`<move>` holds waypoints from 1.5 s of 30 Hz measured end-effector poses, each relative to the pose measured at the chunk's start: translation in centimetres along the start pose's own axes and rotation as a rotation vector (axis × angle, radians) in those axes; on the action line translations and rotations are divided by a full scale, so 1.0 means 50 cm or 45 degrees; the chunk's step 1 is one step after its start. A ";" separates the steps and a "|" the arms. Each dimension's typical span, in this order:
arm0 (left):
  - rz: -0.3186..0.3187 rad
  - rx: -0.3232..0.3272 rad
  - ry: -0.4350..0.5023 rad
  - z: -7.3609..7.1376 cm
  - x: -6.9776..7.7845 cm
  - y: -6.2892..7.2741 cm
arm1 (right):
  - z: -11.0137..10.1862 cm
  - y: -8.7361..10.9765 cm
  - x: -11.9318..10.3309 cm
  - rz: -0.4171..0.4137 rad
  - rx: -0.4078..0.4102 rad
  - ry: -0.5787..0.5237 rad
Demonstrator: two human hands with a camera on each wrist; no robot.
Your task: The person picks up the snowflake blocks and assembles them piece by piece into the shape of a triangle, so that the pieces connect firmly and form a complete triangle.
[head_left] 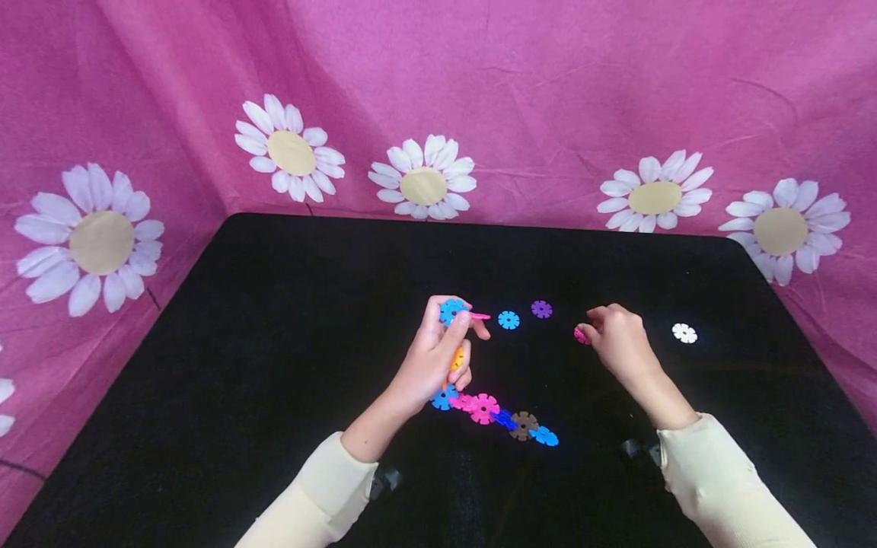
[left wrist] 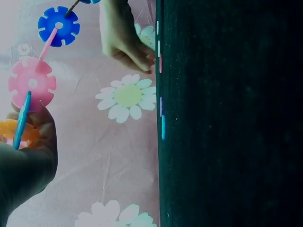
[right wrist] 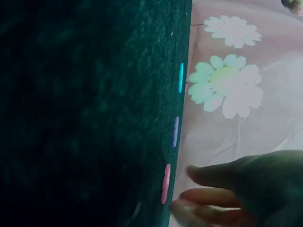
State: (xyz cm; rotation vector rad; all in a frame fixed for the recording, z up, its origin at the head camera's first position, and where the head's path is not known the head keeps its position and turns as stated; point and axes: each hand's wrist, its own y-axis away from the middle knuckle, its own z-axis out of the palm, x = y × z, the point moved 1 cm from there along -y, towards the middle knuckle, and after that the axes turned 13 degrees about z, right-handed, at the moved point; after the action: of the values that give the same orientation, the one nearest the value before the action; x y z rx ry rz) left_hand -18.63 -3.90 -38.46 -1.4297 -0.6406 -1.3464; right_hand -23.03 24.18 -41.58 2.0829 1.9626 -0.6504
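Observation:
My left hand grips a chain of interlocking plastic flower discs. A light blue disc sits at its upper end by the thumb, and an orange disc shows between the fingers. Below the hand the chain trails right through pink, dark blue and brown to a light blue disc. My right hand reaches down at a loose pink disc on the table. In the right wrist view its thumb and fingers are parted, with the tips close beside that pink disc.
Loose on the black table lie a light blue disc and a purple disc between the hands. A white disc lies right of the right hand. A pink cloth with large daisies hangs behind the table.

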 end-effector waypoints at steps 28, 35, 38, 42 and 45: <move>-0.033 -0.035 -0.036 0.004 -0.013 0.001 | -0.003 0.077 -0.101 -0.141 0.310 -0.661; -0.060 -0.077 -0.011 0.005 -0.019 0.002 | 0.009 0.102 -0.137 -0.285 0.363 -0.887; -0.062 -0.087 -0.011 0.005 -0.019 0.002 | 0.017 0.112 -0.150 -0.355 0.365 -0.954; -0.060 -0.108 -0.010 0.006 -0.020 0.002 | 0.023 0.121 -0.167 -0.394 0.351 -1.017; -0.064 -0.126 -0.006 0.007 -0.021 0.002 | 0.026 0.124 -0.175 -0.397 0.339 -1.043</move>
State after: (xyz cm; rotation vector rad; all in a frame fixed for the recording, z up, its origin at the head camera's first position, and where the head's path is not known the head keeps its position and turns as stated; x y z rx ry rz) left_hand -18.64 -3.35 -39.43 -1.5052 -0.6240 -1.4316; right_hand -17.32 15.22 -39.71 1.2621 1.7417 -1.5880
